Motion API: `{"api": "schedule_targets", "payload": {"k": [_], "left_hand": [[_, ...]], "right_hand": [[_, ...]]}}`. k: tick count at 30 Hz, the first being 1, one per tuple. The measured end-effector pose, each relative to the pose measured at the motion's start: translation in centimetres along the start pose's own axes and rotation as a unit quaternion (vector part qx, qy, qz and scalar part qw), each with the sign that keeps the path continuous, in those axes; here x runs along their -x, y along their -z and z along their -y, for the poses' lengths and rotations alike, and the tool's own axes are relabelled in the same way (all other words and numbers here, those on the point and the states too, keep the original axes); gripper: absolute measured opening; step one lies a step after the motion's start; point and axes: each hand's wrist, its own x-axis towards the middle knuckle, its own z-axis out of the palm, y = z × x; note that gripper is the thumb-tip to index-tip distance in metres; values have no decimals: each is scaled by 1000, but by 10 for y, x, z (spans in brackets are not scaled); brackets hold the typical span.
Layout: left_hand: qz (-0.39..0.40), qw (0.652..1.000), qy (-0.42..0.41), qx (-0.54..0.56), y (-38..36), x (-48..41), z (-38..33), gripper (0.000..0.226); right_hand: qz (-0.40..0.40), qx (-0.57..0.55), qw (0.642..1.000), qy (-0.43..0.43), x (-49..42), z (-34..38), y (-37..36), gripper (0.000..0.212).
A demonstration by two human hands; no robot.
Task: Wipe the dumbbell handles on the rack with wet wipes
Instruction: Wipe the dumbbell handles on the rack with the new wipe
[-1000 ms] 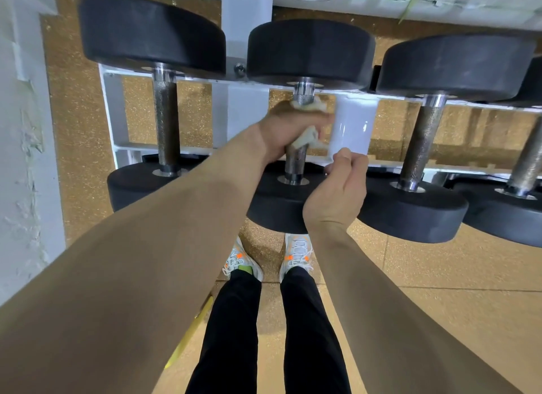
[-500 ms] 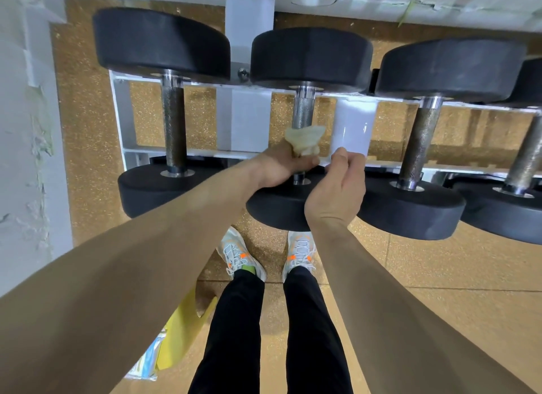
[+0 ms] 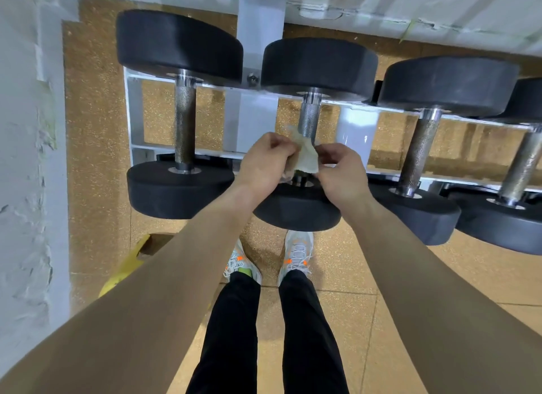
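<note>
Several black dumbbells with knurled metal handles lie on a white rack [image 3: 133, 121]. A yellowed, crumpled wet wipe [image 3: 305, 156] is held just in front of the lower part of the middle dumbbell's handle [image 3: 308, 116]. My left hand [image 3: 264, 162] grips the wipe's left side. My right hand [image 3: 341, 171] pinches its right edge. Both hands are off the handle, above that dumbbell's near weight [image 3: 296, 209]. The left dumbbell's handle [image 3: 184, 124] looks darker; another handle [image 3: 418, 153] lies to the right.
A white peeling wall [image 3: 26, 159] closes the left side. A yellow object [image 3: 126, 264] lies on the tan floor below my left forearm. My legs and sneakers [image 3: 296, 254] stand under the rack's front. A fourth dumbbell [image 3: 522, 165] lies at the far right.
My left hand slid the wipe down the middle handle and came off it. My right hand moved in and now pinches the wipe's right edge.
</note>
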Motion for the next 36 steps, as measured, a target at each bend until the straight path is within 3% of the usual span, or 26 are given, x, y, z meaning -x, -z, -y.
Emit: {"api": "schedule_targets", "payload": {"k": [3,5,10,12,14,16,19,23,27,30,33,36], "left_hand": [[64,995,-17,-70,1,2,-3,53],[76,987,-54,-134,-2,4,-2,66],[4,990,-63,-125,3,0,-5,14],[-6,990,-79,-120,11,8,-14,11],[40,992,-100,-69,22,23,-23,5],[105,990,-90,0,34,38,-33,5],[154,983,-64,82,48,43,-35,10],[95,990,-59,84,48,30,-29,30],[-24,992,-99,-74,34,4,-18,30],[-57,979,-85,-178,18,-6,-12,48],[-84,957,-87,-262,6,-16,1,38],[-111,957,-46,-265,5,-20,12,43]], "right_hand": [[4,-43,999,-25,-4,1,3,32],[9,-54,998,-23,-4,-1,6,32],[-1,-103,995,-16,2,-6,11,31],[-2,-83,997,-8,7,1,17,45],[50,-89,995,18,14,11,24,68],[149,-149,977,35,19,24,33,76],[279,-196,940,35,20,40,46,48],[326,-230,917,-4,18,37,57,36],[243,-178,953,-9,1,27,60,21],[164,-136,977,-1,-14,17,56,17],[63,-50,997,3,-31,1,47,16],[-38,88,995,-18,-39,-4,39,41]]}}
